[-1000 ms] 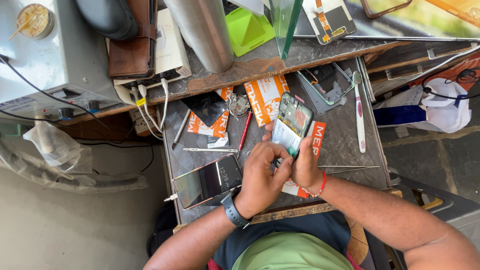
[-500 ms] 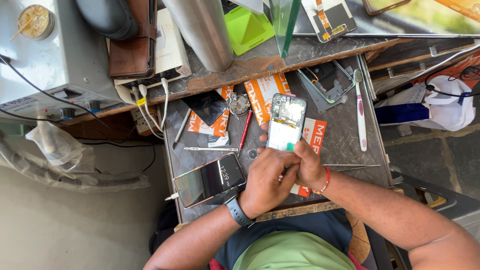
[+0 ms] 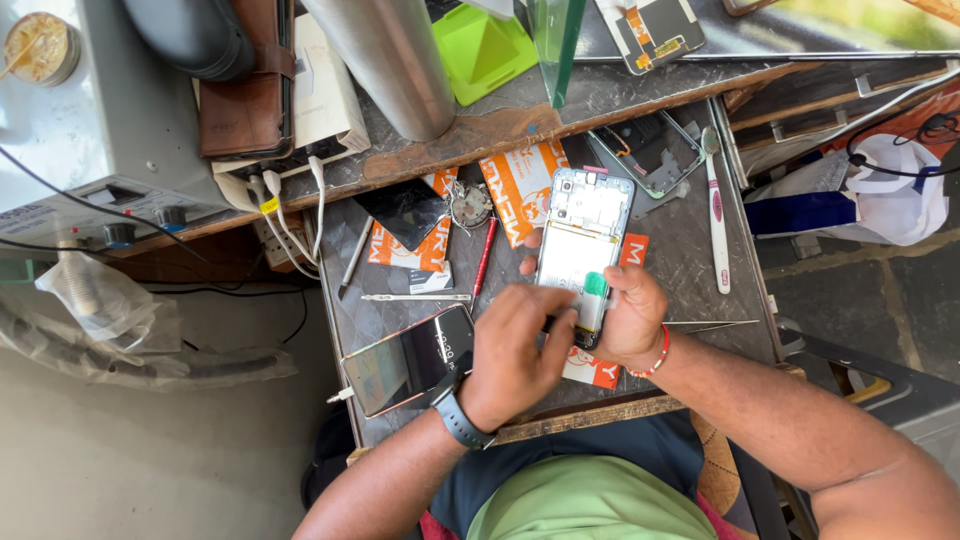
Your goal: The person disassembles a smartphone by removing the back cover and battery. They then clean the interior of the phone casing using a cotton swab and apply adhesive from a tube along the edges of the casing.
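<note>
The opened phone frame lies face down at the middle of the bench, its back cover already off and the inner plate bare; a green tab shows at its lower end. The right hand closes its grip on that lower end, at six o'clock of the frame, while the left hand pinches in from eight o'clock, fingertips at the frame's lower edge. Judging by this, disassembly is under way, with inner parts still in place. Orange-and-white flat packets lie under and at ten o'clock of the frame. Another phone with a glossy screen rests at eight o'clock. A white toothbrush lies at three o'clock.
</note>
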